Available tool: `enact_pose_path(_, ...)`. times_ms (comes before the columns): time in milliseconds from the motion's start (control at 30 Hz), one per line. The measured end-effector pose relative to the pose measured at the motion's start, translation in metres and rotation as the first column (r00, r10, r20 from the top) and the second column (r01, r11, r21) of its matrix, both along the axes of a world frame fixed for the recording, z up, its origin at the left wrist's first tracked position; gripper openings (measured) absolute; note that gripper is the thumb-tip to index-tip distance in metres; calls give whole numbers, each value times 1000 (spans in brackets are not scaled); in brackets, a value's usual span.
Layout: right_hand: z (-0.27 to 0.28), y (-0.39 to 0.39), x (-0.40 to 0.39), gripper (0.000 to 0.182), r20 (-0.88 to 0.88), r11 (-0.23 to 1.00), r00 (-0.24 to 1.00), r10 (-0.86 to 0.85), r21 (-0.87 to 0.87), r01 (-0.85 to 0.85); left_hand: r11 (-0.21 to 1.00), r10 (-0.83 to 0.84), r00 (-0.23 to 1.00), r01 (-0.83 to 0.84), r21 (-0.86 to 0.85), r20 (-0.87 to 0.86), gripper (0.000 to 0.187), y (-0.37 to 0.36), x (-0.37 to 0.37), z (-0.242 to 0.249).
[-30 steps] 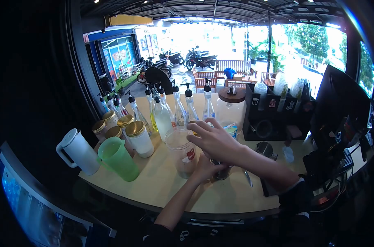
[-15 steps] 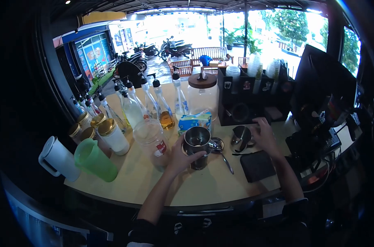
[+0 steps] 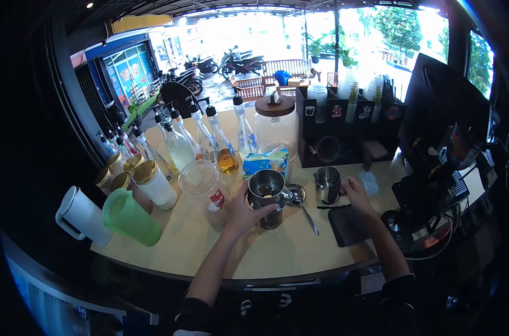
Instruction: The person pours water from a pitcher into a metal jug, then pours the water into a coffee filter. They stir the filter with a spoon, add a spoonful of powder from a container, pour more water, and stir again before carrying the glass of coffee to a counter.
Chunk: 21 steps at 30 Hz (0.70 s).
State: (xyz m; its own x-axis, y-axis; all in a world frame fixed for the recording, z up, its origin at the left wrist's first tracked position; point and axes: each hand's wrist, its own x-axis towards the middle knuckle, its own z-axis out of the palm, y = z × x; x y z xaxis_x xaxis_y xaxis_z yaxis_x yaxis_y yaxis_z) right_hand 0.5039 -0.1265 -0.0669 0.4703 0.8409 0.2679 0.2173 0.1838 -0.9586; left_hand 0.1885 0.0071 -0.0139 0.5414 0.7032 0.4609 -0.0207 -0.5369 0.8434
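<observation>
My left hand is wrapped round a tall stainless steel cup, its thumb lying across the front. The cup stands upright and its open mouth faces up; something small and pale shows inside. My right hand is closed at the handle side of a small steel milk pitcher, which stands upright. Its fingers partly hide the handle. Between the two vessels lies a metal strainer, and a spoon points toward the counter's front. A dark flat mat lies below the pitcher.
A clear plastic jar stands left of the cup, with a blue packet behind. Pump bottles, gold-lidded jars, a green pitcher and a white jug fill the left. A black cup rack stands behind.
My right hand has come down and closed at the small pitcher's handle; its fingers were raised beside it before. The pitcher now shows upright. My left hand stays on the steel cup.
</observation>
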Motion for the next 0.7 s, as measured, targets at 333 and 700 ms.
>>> enact_pose_path(333, 100, 21, -29, 19, 26, 976, 988, 150, 157, -152, 1000, 8, 1000, -8, -6, -3, 77, -5, -2, 8)
enact_pose_path(700, 180, 31, -85, 22, 196, 961, 945, 262, 38, -274, 1000, -5, 999, 5, 3, 46, 77, -3, 1, 4)
